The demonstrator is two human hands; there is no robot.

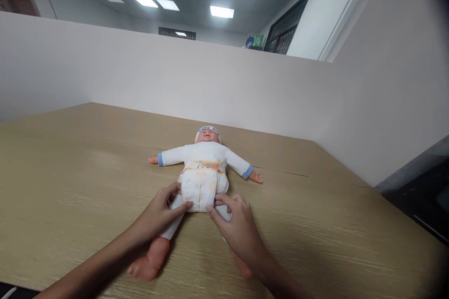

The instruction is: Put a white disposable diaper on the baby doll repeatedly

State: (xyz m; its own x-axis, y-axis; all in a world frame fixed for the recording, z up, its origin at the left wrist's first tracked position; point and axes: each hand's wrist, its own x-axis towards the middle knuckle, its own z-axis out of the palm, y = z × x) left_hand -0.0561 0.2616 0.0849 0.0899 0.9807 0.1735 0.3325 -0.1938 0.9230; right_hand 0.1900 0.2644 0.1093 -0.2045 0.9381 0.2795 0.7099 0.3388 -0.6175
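A baby doll (pixel 206 150) lies on its back with its arms spread, in a white top with blue cuffs and a white cap. Around its hips, over the white trousers, sits a white diaper (pixel 199 191) with a yellow line down its front. My left hand (pixel 167 206) pinches the diaper's left edge between thumb and fingers, near the leg. On the opposite edge my right hand (pixel 235 217) is closed in the same way. My right hand and forearm hide most of the doll's leg on that side.
The doll rests on a wide wooden table (pixel 87 187). A pale partition wall (pixel 196 79) rises behind the table and along its right side. At the right edge stands a dark object (pixel 417 191) that I cannot make out.
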